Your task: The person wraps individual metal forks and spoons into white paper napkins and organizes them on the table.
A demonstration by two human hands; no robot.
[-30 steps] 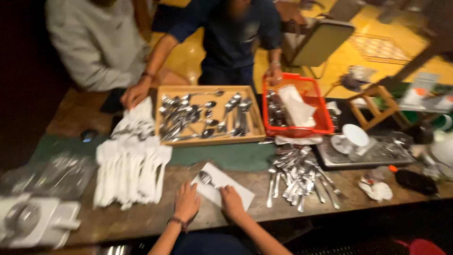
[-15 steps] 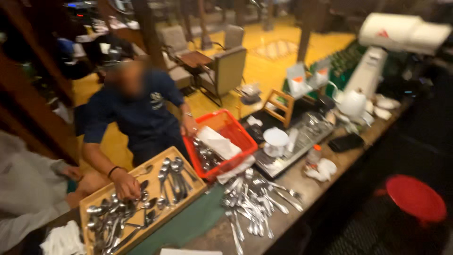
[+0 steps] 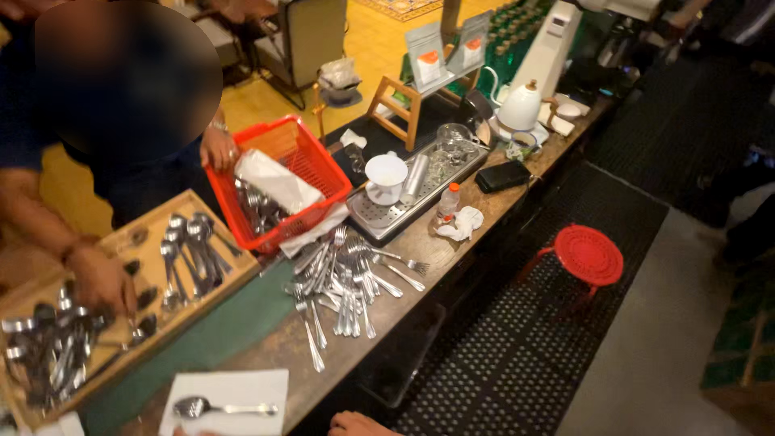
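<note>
My right hand (image 3: 355, 423) showed only as a sliver at the bottom edge of the view, resting against the near edge of the counter (image 3: 420, 242); too little of it was visible to tell how far it was opened, and I could see nothing in it. My left hand barely peeked in at the bottom edge near the napkin, too little to judge its state. Nearest to my right hand, just to its left, lay a white napkin (image 3: 230, 396) flat on the counter with a single spoon (image 3: 211, 408) on it, bowl to the left and handle pointing right. Beyond that, a loose pile of forks (image 3: 347, 278) was spread across the middle of the counter. To its left sat a wooden tray (image 3: 121, 242) full of spoons, and another person's hand (image 3: 103, 280) rested on those spoons. The same person's other hand (image 3: 218, 147) was at the rim of a red basket (image 3: 311, 161), which held more cutlery and a white cloth. Right of the basket stood a metal drip tray (image 3: 387, 218) carrying a white cup (image 3: 386, 175). A white kettle (image 3: 521, 106) stood farther along, and a red stool (image 3: 588, 254) was on the floor beside the counter.
</note>
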